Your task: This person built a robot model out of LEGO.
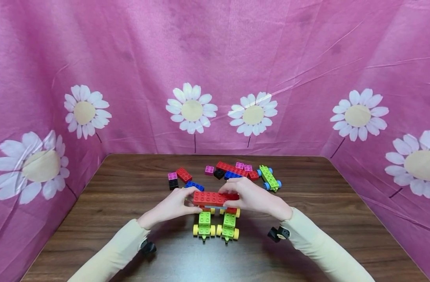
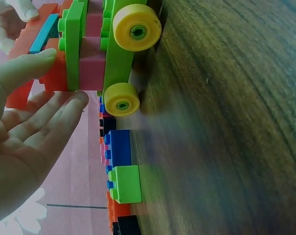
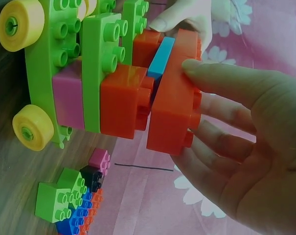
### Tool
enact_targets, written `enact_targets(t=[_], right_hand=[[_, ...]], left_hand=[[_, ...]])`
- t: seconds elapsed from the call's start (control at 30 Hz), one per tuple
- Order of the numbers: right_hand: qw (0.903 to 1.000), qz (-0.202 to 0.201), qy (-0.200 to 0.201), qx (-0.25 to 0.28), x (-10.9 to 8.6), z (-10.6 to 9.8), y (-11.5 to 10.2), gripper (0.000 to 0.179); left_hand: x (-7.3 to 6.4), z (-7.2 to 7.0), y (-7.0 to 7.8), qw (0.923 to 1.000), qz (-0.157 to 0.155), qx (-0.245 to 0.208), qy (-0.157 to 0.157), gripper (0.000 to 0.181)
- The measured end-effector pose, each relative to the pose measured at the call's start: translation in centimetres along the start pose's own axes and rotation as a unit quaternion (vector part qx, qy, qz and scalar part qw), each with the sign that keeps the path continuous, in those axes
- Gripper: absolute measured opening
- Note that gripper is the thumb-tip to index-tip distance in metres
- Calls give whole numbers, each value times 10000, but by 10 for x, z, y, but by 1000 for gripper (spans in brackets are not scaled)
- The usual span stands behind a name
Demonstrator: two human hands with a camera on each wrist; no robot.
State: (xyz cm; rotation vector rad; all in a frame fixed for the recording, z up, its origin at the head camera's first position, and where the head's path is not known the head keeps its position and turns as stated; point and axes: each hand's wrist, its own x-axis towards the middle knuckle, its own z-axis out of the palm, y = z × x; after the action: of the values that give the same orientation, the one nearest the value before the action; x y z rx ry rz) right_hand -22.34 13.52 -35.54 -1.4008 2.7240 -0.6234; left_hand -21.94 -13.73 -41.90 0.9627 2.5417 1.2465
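Observation:
Two green wheeled bases [image 1: 204, 229] with yellow wheels stand side by side, carrying pink [image 3: 68, 95], green and red bricks. Across their top lies a light blue piece [image 3: 161, 58], with a row of red bricks [image 1: 207, 198] above it. My right hand [image 1: 251, 197] grips the right end of that row, thumb on the near face and fingers on the far side; a small gap shows beneath this end. At the left end, my left hand [image 1: 172, 206] pinches a red brick [image 2: 56, 71] below the row between thumb and fingers.
Behind the hands lie loose blocks: a long red strip [image 1: 223, 166], a blue brick [image 1: 195, 185], a black brick [image 1: 173, 184] and pink ones. A green base with blue wheels [image 1: 269, 178] stands back right. A pink flowered cloth [image 1: 215, 47] hangs behind the table.

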Motion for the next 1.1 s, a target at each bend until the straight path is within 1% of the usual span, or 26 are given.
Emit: enact_targets(t=[0.23, 0.4, 0.53, 0.63, 0.8, 0.97, 1.1], right_hand=[[9999, -111, -12, -57, -1, -2, 2, 30], [10000, -11, -18, -69, -2, -2, 1, 30], [10000, 63, -44, -48, -3, -1, 1, 30], [9999, 101, -37, -32, -4, 1, 3, 31], [9997, 215, -6, -106, -12, 0, 3, 34], [9989, 211, 134, -395, -22, -1, 6, 36], [9980, 472, 44, -414, -27, 1, 8, 41]], left_hand=[[1, 1, 3, 10000, -41, 49, 4, 37], [0, 1, 5, 10000, 13, 30, 22, 39], [-2, -1, 6, 9999, 66, 42, 130, 44], [-2, -1, 8, 9996, 121, 59, 238, 42], [-1, 0, 8, 9992, 177, 154, 332, 38], [-1, 0, 8, 9989, 220, 175, 367, 39], [-1, 1, 8, 9991, 172, 152, 350, 38]])
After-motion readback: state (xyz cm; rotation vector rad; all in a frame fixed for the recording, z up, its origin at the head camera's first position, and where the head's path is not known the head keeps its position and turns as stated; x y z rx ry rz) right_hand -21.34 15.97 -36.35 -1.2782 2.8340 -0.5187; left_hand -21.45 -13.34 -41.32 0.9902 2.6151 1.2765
